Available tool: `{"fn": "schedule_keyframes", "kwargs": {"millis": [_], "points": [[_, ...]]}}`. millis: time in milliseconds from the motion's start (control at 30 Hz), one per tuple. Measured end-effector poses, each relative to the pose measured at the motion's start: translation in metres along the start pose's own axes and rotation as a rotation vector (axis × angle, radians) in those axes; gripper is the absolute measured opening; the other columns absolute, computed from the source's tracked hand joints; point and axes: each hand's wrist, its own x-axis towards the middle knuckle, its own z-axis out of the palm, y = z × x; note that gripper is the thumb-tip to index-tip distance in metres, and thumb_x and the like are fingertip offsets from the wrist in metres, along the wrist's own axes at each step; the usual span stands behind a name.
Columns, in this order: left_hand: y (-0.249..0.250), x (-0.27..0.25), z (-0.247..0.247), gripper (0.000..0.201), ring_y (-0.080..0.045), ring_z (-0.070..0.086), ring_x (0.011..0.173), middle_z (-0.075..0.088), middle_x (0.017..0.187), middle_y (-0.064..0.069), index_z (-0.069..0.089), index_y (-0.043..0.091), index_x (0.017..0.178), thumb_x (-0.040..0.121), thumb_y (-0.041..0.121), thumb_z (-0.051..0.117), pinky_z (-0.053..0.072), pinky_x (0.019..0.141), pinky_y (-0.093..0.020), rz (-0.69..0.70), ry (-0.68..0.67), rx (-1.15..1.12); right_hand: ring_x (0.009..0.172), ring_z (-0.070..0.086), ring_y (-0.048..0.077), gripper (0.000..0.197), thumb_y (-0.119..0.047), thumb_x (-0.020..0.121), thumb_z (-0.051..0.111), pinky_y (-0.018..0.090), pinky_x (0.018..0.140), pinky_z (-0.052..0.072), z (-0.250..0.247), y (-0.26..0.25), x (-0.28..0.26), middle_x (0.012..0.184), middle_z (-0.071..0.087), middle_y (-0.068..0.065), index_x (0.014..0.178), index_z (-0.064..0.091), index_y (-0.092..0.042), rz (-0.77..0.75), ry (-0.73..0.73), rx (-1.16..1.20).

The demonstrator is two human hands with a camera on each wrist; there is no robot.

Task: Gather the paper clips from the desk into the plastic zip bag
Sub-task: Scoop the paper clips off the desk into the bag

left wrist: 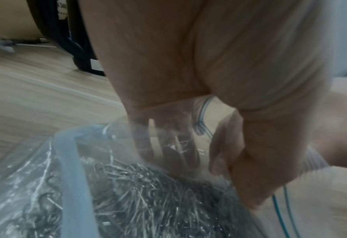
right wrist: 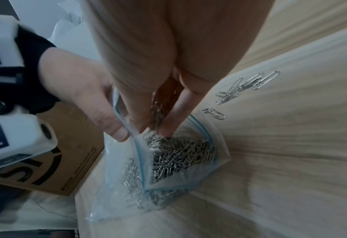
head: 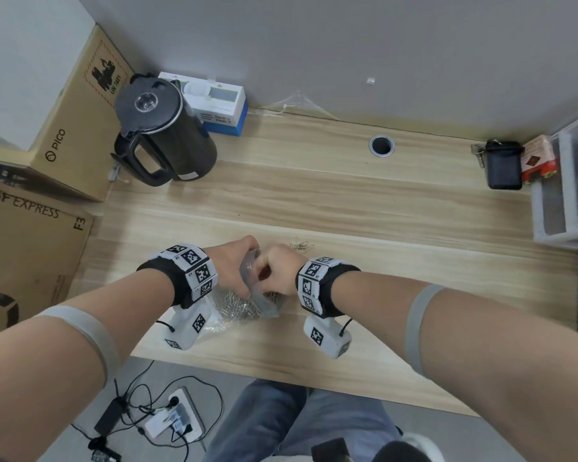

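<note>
A light wooden desk [head: 314,195] runs up to a grey wall, with a black kettle [head: 162,131] and cardboard boxes [head: 30,248] at its left and clear plastic drawers [head: 568,188] at its right.

From the head view the two hands meet over the near middle of the desk and hide most of the bag's mouth; only a small heap of loose paper clips [head: 301,245] shows just beyond the knuckles. The right wrist view opens this up: those loose clips [right wrist: 248,87] lie on the wood just beside the bag, apart from it, and the mouth with its blue zip strip is spread wide. The left wrist view, blurred, looks through the clear plastic from the other side and shows fingers behind the film.

The plastic zip bag [right wrist: 168,161] rests on the desk and already holds a thick pile of silver clips, which fills its lower part.

The left hand [right wrist: 91,103] pinches the near lip of the bag between thumb and curled fingers and holds it up and open. The right hand [right wrist: 158,90] reaches down into the mouth, its thumb and fingertips [right wrist: 168,127] drawn together around a small bunch of clips just above the pile inside.
</note>
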Motion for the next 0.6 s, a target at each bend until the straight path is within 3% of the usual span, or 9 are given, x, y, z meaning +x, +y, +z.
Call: {"fn": "schedule_keyframes", "kwargs": {"millis": [100, 200, 333, 400, 500, 600], "points": [[-0.002, 0.0, 0.001, 0.083, -0.017, 0.067, 0.091, 0.063, 0.105, 0.001, 0.037, 0.03, 0.118, 0.054, 0.031, 0.09, 0.061, 0.076, -0.042, 0.008, 0.004, -0.014, 0.083, 0.067, 0.014, 0.016, -0.016, 0.077, 0.079, 0.023, 0.076, 0.051, 0.002, 0.004, 0.002, 0.094, 0.076, 0.0, 0.093, 0.08, -0.014, 0.005, 0.018, 0.015], [-0.001, 0.0, 0.002, 0.081, -0.017, 0.066, 0.091, 0.063, 0.105, 0.001, 0.039, 0.026, 0.118, 0.057, 0.031, 0.091, 0.061, 0.075, -0.037, 0.019, 0.003, -0.019, 0.083, 0.068, 0.017, 0.014, -0.013, 0.079, 0.075, 0.028, 0.08, 0.055, 0.003, 0.005, 0.002, 0.092, 0.076, 0.001, 0.092, 0.08, -0.014, -0.014, 0.009, 0.006], [-0.003, -0.001, 0.002, 0.077, -0.014, 0.066, 0.089, 0.063, 0.104, 0.002, 0.041, 0.025, 0.115, 0.058, 0.031, 0.092, 0.06, 0.073, -0.034, 0.027, 0.012, -0.024, 0.078, 0.066, 0.01, 0.016, -0.012, 0.079, 0.07, 0.018, 0.072, 0.05, -0.005, 0.004, -0.002, 0.086, 0.073, -0.006, 0.09, 0.079, -0.019, -0.027, 0.024, 0.005], [-0.004, -0.001, 0.001, 0.078, -0.012, 0.065, 0.084, 0.063, 0.104, 0.002, 0.042, 0.025, 0.118, 0.059, 0.03, 0.092, 0.058, 0.063, -0.03, 0.023, 0.006, -0.027, 0.078, 0.066, 0.007, 0.016, -0.016, 0.08, 0.068, 0.02, 0.073, 0.053, -0.019, 0.004, -0.005, 0.086, 0.071, -0.011, 0.089, 0.077, -0.025, -0.033, 0.093, -0.047], [-0.004, -0.002, 0.001, 0.075, -0.014, 0.063, 0.073, 0.063, 0.106, -0.006, 0.041, 0.022, 0.122, 0.065, 0.02, 0.089, 0.053, 0.049, -0.025, 0.01, -0.019, -0.064, 0.093, 0.063, 0.015, 0.027, -0.006, 0.083, 0.06, 0.032, 0.084, 0.053, -0.046, 0.017, -0.003, 0.105, 0.068, -0.005, 0.102, 0.071, -0.022, -0.031, 0.164, -0.279], [-0.004, -0.004, 0.001, 0.074, -0.013, 0.061, 0.071, 0.062, 0.105, -0.006, 0.041, 0.02, 0.123, 0.067, 0.018, 0.089, 0.051, 0.046, -0.022, -0.004, -0.024, -0.075, 0.114, 0.056, 0.027, 0.05, 0.011, 0.082, 0.054, 0.036, 0.092, 0.046, -0.066, 0.036, 0.001, 0.126, 0.057, 0.006, 0.124, 0.064, -0.014, 0.055, 0.071, -0.493]]}}
